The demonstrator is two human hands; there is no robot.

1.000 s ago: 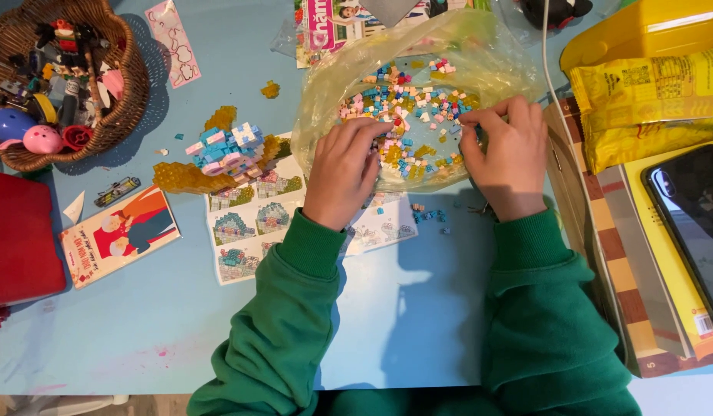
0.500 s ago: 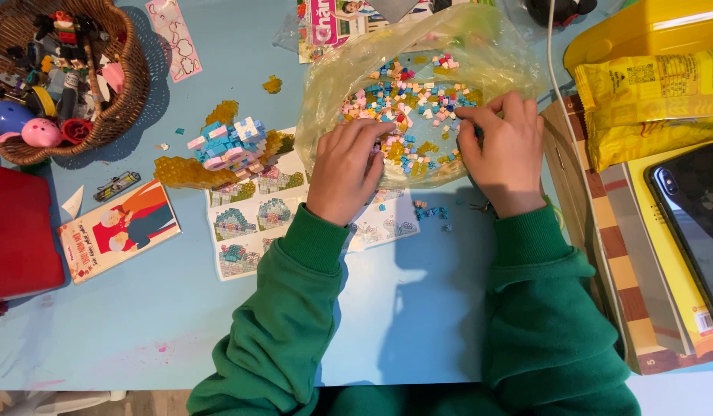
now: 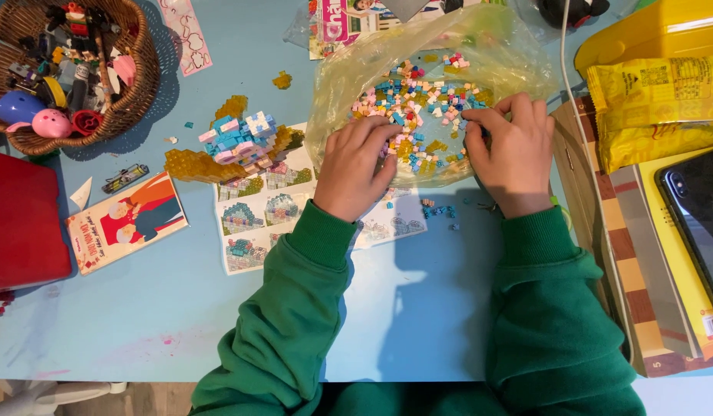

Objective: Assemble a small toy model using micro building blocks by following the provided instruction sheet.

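A heap of tiny building bricks (image 3: 418, 108), pink, blue, yellow and white, lies spread on a crumpled clear plastic bag (image 3: 518, 65) at the far middle of the pale blue table (image 3: 418, 308). Both hands are down in that heap: the left hand (image 3: 355, 168) rests palm down at its near left edge with the fingers curled into the bricks, and the right hand (image 3: 513, 150) lies at its right edge, fingertips bent inward onto the pieces; whether either one is pinching a brick I cannot tell. A few stray blue bricks (image 3: 441, 209) sit on the table between the green-sleeved wrists. Just left of the left hand a folded instruction sheet (image 3: 252, 223) lies flat, with a part-built blue, white and pink brick model (image 3: 241, 139) at its top edge. Farther left are a small illustrated booklet (image 3: 127, 222) and a wicker basket (image 3: 137, 92) of toys. On the right lie yellow packets (image 3: 657, 108) and a dark phone (image 3: 699, 216).
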